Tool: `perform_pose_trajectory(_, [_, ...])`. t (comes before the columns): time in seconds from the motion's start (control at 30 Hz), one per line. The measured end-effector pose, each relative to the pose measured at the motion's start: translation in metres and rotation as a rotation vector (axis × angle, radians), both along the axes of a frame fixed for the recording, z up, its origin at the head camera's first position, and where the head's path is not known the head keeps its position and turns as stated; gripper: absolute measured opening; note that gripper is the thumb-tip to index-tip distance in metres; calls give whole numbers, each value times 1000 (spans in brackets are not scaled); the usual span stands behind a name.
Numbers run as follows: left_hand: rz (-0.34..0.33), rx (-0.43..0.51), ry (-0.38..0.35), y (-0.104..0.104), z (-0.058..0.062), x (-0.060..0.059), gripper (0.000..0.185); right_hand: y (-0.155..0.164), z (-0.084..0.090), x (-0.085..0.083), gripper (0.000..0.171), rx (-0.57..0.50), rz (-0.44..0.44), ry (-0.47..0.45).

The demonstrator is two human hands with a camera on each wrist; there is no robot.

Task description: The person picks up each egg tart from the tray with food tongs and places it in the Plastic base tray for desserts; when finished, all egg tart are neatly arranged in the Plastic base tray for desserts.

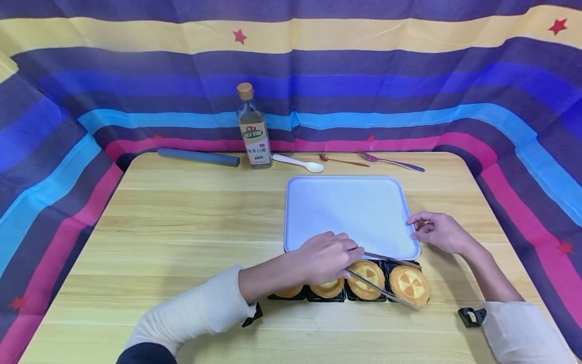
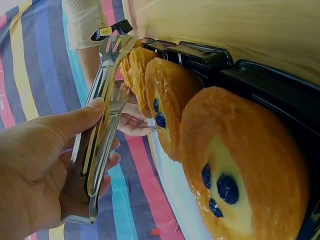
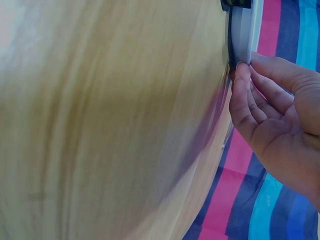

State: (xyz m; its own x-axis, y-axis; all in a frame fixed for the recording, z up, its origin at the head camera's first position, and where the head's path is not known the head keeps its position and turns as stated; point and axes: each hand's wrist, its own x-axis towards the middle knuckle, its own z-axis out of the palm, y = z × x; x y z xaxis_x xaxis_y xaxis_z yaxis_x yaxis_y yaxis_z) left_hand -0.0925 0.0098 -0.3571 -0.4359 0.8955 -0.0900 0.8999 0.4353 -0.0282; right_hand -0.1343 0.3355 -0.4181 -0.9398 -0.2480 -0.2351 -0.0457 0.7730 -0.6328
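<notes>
Head view, table: a pale wooden table [image 1: 182,227] with visible grain, rounded corners at the far edge
Backdrop: a striped cloth [image 1: 364,76] in purple, yellow, blue, cyan and pink with small red stars, draped behind and down both sides of the table
Far edge: a dark grey rolling pin [image 1: 198,157], a vinegar bottle [image 1: 253,129] with a cork-coloured cap, a white spoon [image 1: 298,163], a small copper spoon [image 1: 343,161] and a purple-tinted fork [image 1: 390,161], lying in a row
Tray: a pale blue tray [image 1: 350,212] right of centre
Pastries: four round pastries [image 1: 366,279] in a black container [image 1: 345,297] at the near edge, just in front of the tray
Left hand: left hand [image 1: 324,258] with fingers and thumb curled round metal tongs [image 1: 381,289], whose arms stand apart over the right-hand pastries
Right hand: right hand [image 1: 438,231] at the tray's right rim, fingertips [image 3: 241,75] pinching the edge, fingers bent and close together
Sleeves: cream sleeves on both forearms
</notes>
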Motion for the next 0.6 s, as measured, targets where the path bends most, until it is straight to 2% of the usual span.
perform_pose_trajectory(0.6, [31, 14, -23, -1, -5, -4, 45, -3, 1, 1, 30, 28, -1, 3])
